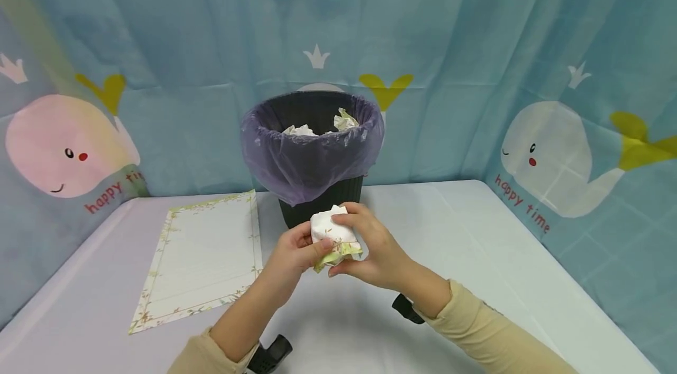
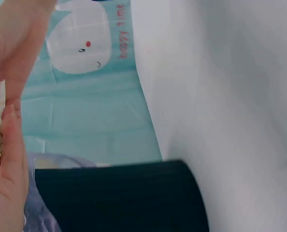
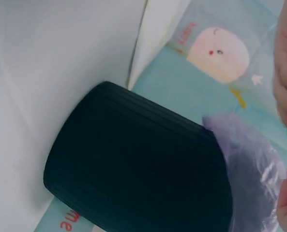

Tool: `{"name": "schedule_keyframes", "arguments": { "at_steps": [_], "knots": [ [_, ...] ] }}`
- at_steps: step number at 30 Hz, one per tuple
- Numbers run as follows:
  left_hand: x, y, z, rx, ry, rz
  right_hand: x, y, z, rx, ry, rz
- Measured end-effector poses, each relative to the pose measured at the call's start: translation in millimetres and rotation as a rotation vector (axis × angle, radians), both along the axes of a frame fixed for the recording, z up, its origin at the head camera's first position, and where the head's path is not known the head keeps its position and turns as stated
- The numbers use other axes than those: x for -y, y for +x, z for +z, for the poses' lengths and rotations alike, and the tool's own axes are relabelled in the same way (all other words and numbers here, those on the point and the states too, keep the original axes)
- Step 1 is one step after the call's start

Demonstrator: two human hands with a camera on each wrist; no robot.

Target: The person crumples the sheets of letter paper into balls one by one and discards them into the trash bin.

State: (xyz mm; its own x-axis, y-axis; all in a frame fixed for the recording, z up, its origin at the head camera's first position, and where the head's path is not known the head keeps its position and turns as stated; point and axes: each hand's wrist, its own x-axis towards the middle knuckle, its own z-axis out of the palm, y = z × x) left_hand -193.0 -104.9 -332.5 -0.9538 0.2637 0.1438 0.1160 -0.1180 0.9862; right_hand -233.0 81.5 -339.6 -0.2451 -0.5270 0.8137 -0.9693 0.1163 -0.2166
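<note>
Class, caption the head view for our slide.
Left hand and right hand hold crumpled paper before a purple-lined bin.

A white-covered table [image 1: 455, 239] bears a flat sheet of leaf-bordered paper [image 1: 206, 262] and, near it, a dark, upright bin [image 1: 344, 193].

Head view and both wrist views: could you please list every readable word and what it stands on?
"happy time": light-blue fabric curtain, below the white printed whale, head view.
"happy tim": same curtain, below the pink printed whale; last letter unclear.
"happy time": curtain, sideways, left wrist view.
"happy", "me": curtain, right wrist view.
Red lettering behind the black ribbed bin: too hidden to read.
</note>
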Motion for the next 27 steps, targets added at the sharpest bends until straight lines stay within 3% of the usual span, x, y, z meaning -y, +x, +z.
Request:
{"name": "schedule_keyframes", "arguments": {
  "at_steps": [5, 10, 14, 17, 20, 24, 27],
  "knots": [
    [-7.3, -1.2, -7.3, 0.002, 0.08, 0.12, 8.6, 0.3, -5.7, 0.013, -0.086, -0.041],
    [-10.9, -5.4, -10.2, -0.008, 0.072, 0.156, 12.2, -4.4, -13.8, 0.029, -0.172, -0.079],
    [-10.5, -9.2, -8.3, -0.069, -0.009, 0.073, 9.6, -6.9, -13.4, 0.119, -0.207, -0.086],
    [-6.3, -10.4, -5.2, -0.156, -0.027, -0.056, 4.4, -4.8, -6.9, 0.28, -0.219, -0.052],
    [0.5, -9.3, -0.9, -0.2, -0.007, -0.153, -1.3, -0.4, 0.4, 0.453, -0.233, -0.002],
    [7.5, -8.1, 3.5, -0.228, -0.015, -0.17, -4.4, 4.9, 6.5, 0.533, -0.236, 0.037],
    [6.8, -9.6, 4.5, -0.257, -0.023, -0.1, -1.5, 6.9, 7.0, 0.533, -0.276, 0.04]
  ]
}}
